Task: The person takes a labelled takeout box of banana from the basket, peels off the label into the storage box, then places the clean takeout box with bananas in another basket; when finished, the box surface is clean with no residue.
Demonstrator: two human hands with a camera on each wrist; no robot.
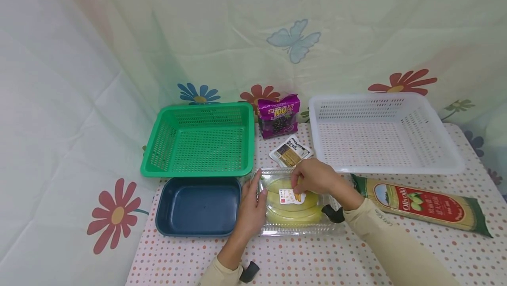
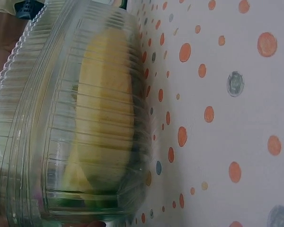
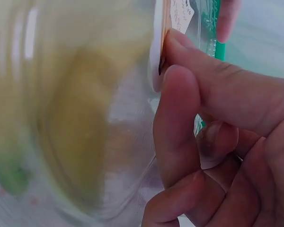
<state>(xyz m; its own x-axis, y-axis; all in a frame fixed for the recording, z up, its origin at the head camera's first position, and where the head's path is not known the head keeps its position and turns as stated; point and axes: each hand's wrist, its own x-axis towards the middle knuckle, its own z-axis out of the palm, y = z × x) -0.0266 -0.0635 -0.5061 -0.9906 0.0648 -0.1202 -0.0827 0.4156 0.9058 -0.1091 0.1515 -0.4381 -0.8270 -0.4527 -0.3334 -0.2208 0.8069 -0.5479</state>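
So the right hand's fingers [image 3: 180,118] are curling down onto the top of the clear banana box [image 1: 295,202], pinching right at the edge of the white label [image 1: 292,196] on the lid. In the right wrist view the fingertips are sitting tight against that sticker. The right hand [image 1: 317,178] is coming in from above. The left hand [image 1: 252,207] is lying flat along the box's left side with its fingers straight, just bracing it, not curling round anything.

The box itself is sitting on the dotted desk [image 1: 301,259], front and centre, with the yellow bananas [image 2: 106,118] showing through the ribbed plastic in the left wrist view. It's lying just beside the dark blue tray [image 1: 198,207]. Behind that is the green basket [image 1: 200,141], and the white basket [image 1: 382,130] is standing off to the right. A purple snack bag [image 1: 278,116] and a small sachet [image 1: 291,152] are sitting between the baskets, and a long pasta packet [image 1: 424,207] is lying to the right of the box.

What could go wrong, I'd guess: that thin plastic is slippery and flexes, so a pinch only at the label could peel the sticker or pop the lid instead of lifting the box. Squeezing harder could bruise the fruit, and the box could skid into the blue tray.
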